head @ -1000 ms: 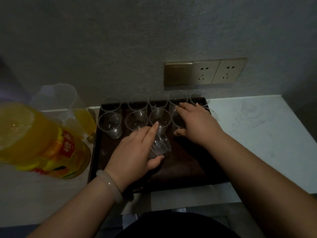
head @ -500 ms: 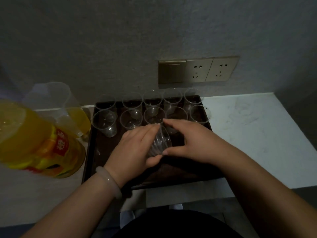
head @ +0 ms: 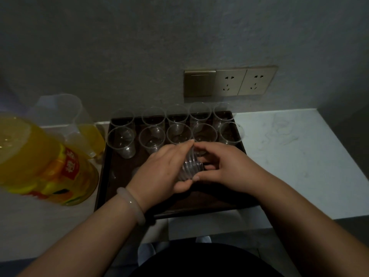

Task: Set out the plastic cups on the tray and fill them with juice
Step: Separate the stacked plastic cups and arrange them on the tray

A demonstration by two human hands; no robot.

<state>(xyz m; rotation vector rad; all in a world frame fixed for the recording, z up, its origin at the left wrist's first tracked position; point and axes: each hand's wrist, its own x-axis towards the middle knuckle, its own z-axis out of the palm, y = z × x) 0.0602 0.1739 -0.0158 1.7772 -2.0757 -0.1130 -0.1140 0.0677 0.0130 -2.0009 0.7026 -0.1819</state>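
A dark tray (head: 111, 156) lies on the counter against the wall. Several clear plastic cups (head: 122, 141) stand upright in two rows along its far half, all without juice. Above the tray's middle, my left hand (head: 161, 170) grips a short nested stack of clear cups (head: 190, 166), which is tilted. My right hand (head: 225, 166) curls round the stack's right side, its fingers and thumb pinching the cups. A big bottle of orange juice (head: 40, 162) stands at the left, close to the camera.
A clear jug (head: 87, 134) with some orange juice stands between the bottle and the tray, under a pale plastic lid. A switch and sockets (head: 229, 81) sit on the wall behind. White counter (head: 289, 156) extends right of the tray.
My right hand left the far row of cups, came back toward me and closed on the stack that my left hand holds. The view tilted slightly.
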